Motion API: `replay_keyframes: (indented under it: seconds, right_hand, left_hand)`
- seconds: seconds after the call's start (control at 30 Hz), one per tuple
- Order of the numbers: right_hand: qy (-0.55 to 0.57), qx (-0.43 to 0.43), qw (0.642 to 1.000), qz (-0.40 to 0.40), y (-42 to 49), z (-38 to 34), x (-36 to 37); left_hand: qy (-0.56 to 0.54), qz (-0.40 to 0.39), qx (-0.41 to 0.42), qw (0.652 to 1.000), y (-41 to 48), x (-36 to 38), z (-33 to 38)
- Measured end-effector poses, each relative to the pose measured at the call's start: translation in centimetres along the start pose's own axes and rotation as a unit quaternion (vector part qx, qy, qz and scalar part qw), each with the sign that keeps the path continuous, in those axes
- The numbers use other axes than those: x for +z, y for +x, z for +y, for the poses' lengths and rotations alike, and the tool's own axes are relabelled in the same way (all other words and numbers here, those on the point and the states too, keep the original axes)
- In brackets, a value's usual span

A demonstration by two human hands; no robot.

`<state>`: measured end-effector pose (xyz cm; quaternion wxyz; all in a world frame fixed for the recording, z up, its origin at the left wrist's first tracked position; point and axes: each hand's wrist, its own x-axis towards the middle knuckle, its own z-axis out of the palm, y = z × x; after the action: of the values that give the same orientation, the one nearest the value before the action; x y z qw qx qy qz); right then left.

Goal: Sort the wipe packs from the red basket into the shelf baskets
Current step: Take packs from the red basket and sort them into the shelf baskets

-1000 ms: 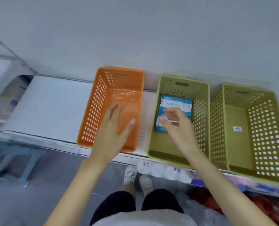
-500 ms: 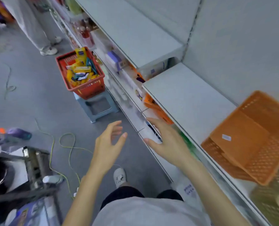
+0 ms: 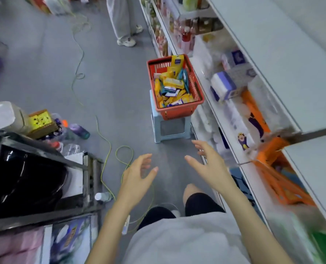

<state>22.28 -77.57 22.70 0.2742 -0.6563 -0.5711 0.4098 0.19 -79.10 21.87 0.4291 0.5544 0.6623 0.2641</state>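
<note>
The red basket [image 3: 179,110] stands on a pale blue stool [image 3: 170,128] in the aisle ahead, beside the shelving. It is filled with several wipe packs [image 3: 172,88], mostly yellow, some teal and white. My left hand [image 3: 137,180] and my right hand [image 3: 208,165] are both held out in front of me above the floor, fingers spread, holding nothing. They are well short of the basket. The shelf baskets are out of view.
White shelving [image 3: 272,60] runs along the right, its lower tiers stocked with goods. A green cable [image 3: 101,134] loops over the grey floor. A dark cart [image 3: 34,180] and bottles stand at the left. Another person's legs [image 3: 123,21] are further down the aisle.
My view has swung left from the orange and green shelf baskets to the aisle. The blue pack stayed in the green basket. Both hands are empty and the red basket is now nearer.
</note>
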Motion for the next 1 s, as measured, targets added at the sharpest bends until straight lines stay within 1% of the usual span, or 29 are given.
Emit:
replay_keyframes:
  seconds: [0.1,0.23,0.37,0.5,0.63,0.77,0.87,0.93,1.0]
  right_hand:
    - [0.001,0.003,1.0,-0.013,6.1,-1.1,1.2]
    - [0.013,0.02,1.0,-0.005,15.9,-1.6,2.4]
    - [0.028,0.04,0.999,-0.011,26.3,-2.4,2.5]
    - [0.035,0.075,0.997,-0.009,35.6,-3.0,2.0]
    - [0.002,0.135,0.991,-0.006,42.9,-3.5,1.5]
    - [-0.01,0.166,0.986,0.0,49.7,-1.9,2.3]
    - [-0.026,0.201,0.979,0.001,54.5,0.6,3.8]
    - [-0.032,0.229,0.973,-0.01,57.5,2.6,4.9]
    - [-0.008,0.266,0.964,-0.014,60.5,4.6,6.1]
  left_hand:
    - [0.004,0.009,-0.009,1.0,5.3,-1.2,-0.9]
    - [0.027,-0.002,-0.012,1.0,14.5,-1.9,-1.5]
    - [0.088,-0.034,-0.014,0.995,25.1,-3.4,-0.5]
    - [0.173,-0.085,0.008,0.981,35.0,-5.8,1.7]
    - [0.187,-0.111,0.012,0.976,43.2,-7.6,3.3]
    - [0.183,-0.141,-0.003,0.973,51.6,-6.9,3.2]
    - [0.193,-0.162,0.004,0.968,57.6,-5.2,2.8]
    - [0.207,-0.177,0.038,0.962,61.6,-4.1,2.1]
    - [0.223,-0.181,0.068,0.955,66.0,-2.9,0.5]
